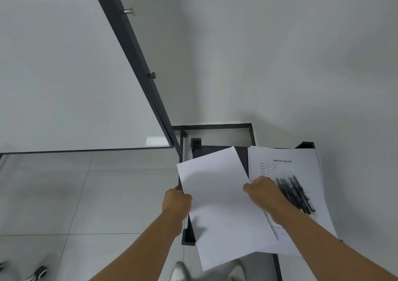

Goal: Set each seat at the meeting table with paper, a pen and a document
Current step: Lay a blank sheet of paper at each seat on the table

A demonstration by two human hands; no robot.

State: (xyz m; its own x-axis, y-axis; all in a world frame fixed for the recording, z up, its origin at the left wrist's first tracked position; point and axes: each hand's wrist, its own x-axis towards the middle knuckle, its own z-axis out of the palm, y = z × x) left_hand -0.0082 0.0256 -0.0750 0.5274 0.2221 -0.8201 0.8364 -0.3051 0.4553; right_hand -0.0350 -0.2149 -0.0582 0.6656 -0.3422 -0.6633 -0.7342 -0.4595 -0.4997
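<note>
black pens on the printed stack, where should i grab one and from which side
Take a black pen by the middle of its barrel, coming from above on the far side of the right hand. They lie flat, close together on the printed stack; blur hides finer detail.

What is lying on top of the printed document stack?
A bunch of black pens lies on the printed document stack. The right hand and the blank sheet cover its left and lower parts, hiding anything there.
</note>
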